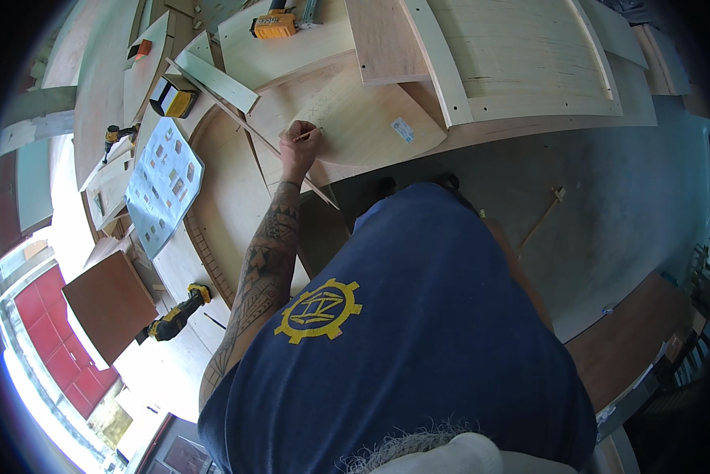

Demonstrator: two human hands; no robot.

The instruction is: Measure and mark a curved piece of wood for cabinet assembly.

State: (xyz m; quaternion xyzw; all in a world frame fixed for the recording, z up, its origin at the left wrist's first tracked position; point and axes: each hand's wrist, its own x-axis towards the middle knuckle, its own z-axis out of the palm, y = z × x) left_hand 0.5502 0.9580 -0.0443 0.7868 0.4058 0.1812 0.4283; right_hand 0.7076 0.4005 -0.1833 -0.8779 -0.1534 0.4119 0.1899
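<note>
- Left forearm (272, 245) reaches forward from the person's left side, crossing over a thin wooden strip (321, 193).
- Left hand (301, 146) is curled nearly closed, fingers pinching a pencil (305, 135).
- The pencil sits over the left part of a curved-edged plywood panel (363, 118).
- Right arm (521, 272) hangs beside the torso; its hand is hidden, grip unknown.
</note>
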